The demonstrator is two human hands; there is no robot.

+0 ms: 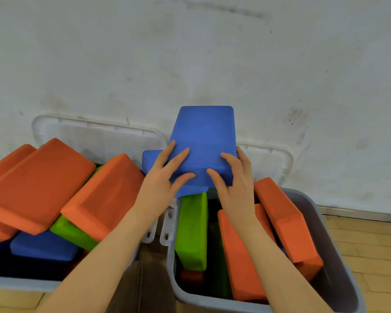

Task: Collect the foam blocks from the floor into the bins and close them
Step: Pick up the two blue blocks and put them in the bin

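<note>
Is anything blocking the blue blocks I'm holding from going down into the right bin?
Yes. Under the blue blocks, an upright green block and orange blocks already fill much of the right bin.

Scuffed white wall (190,53); wooden floor (366,245), perhaps parquet, below it.

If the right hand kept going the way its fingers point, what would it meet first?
The right hand already grips the blue block. Beyond it, probably the white lid against the wall, though depth is unclear.
</note>
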